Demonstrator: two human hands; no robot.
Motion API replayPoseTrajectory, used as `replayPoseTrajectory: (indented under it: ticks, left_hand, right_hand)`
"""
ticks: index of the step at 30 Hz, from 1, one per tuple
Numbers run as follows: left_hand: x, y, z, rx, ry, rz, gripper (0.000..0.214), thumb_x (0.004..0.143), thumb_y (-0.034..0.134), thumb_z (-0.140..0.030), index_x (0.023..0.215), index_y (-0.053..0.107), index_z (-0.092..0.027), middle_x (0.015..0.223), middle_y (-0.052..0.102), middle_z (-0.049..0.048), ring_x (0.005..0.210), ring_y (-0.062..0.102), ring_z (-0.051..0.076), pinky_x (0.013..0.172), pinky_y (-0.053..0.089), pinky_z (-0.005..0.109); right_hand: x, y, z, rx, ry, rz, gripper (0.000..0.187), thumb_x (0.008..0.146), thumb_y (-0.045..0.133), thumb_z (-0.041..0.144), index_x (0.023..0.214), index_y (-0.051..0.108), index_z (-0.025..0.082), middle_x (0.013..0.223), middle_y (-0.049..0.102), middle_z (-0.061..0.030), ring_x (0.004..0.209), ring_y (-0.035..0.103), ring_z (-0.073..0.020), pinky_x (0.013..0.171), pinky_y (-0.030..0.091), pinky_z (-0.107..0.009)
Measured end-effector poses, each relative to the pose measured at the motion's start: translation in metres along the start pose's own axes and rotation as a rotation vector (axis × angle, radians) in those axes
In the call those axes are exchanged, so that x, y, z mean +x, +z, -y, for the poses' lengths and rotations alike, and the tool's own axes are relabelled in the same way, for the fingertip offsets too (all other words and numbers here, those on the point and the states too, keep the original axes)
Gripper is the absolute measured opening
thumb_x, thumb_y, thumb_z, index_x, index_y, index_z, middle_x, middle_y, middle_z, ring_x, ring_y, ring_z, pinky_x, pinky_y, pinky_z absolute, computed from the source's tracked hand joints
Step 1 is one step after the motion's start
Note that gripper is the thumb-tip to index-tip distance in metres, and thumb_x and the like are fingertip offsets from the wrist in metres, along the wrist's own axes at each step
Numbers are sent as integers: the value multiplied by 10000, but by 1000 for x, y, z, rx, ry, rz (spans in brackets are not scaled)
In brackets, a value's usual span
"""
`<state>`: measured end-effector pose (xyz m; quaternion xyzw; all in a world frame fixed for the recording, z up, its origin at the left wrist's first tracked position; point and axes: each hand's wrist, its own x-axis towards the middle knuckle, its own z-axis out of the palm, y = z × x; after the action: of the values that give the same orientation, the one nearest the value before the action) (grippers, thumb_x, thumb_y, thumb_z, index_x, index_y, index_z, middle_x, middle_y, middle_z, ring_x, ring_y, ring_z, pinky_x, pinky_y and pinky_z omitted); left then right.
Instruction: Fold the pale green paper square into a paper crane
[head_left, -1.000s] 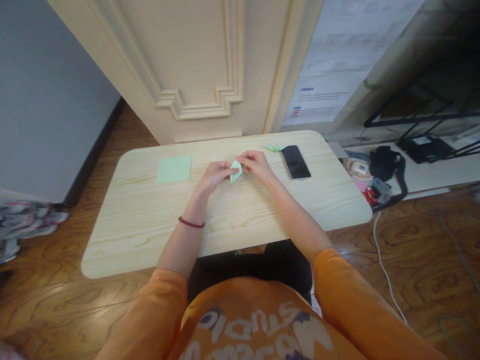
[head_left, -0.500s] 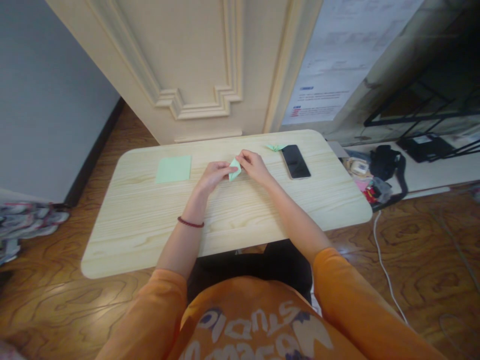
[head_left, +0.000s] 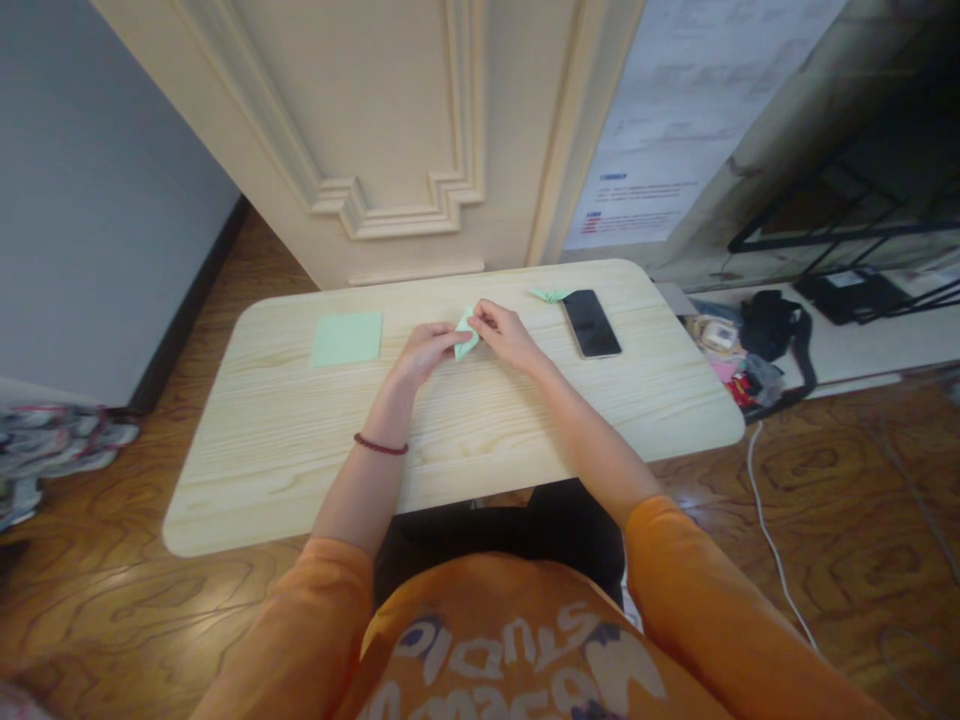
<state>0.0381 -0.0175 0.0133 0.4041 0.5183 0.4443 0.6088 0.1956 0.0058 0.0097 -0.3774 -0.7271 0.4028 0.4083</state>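
Between my two hands is a small piece of folded green paper, diamond-like in outline and held above the middle of the table. My left hand pinches its left side, thumb laid across the front. The fingertips of my right hand are closed on its upper right edge and hide part of it. A flat square stack of green paper lies to the left of my hands. A folded green paper figure rests at the back right, touching the corner of a phone.
The pale wooden table has rounded corners and stands against a cream panelled door. Right of it, a low shelf carries a black strap, small packets and a dark box. A white cable runs down to the wooden floor.
The folded paper has shifted very slightly left and turned a little. My right fingers have moved left with it and cover more of its upper edge.
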Motion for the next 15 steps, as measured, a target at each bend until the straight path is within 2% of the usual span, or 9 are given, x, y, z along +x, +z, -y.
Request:
replayPoseTrajectory:
  ticks: [5, 12, 15]
  left_hand:
    - [0, 0, -1, -2, 1, 10, 348, 431, 878, -318, 630, 657, -136, 630, 638, -4, 647, 579, 108, 676, 450, 240]
    - [0, -3, -2, -42, 17, -15, 348, 409, 869, -336, 615, 669, -140, 628, 643, 4, 635, 569, 110, 652, 448, 238]
    - [0, -4, -3, -43, 30, -32, 356, 394, 874, -341, 603, 664, -144, 619, 637, -1, 628, 563, 107, 638, 448, 233]
  right_hand:
    - [0, -1, -2, -20, 30, -6, 285, 874, 547, 355, 651, 436, 216, 571, 430, 46, 594, 386, -121, 588, 282, -258]
    - [2, -2, -1, 139, 61, 51, 294, 815, 607, 431, 669, 484, 207, 608, 504, 36, 601, 479, -115, 586, 352, -244]
    - [2, -2, -1, 177, 87, 56, 287, 785, 635, 440, 689, 501, 205, 595, 512, 41, 571, 467, -106, 550, 335, -235]
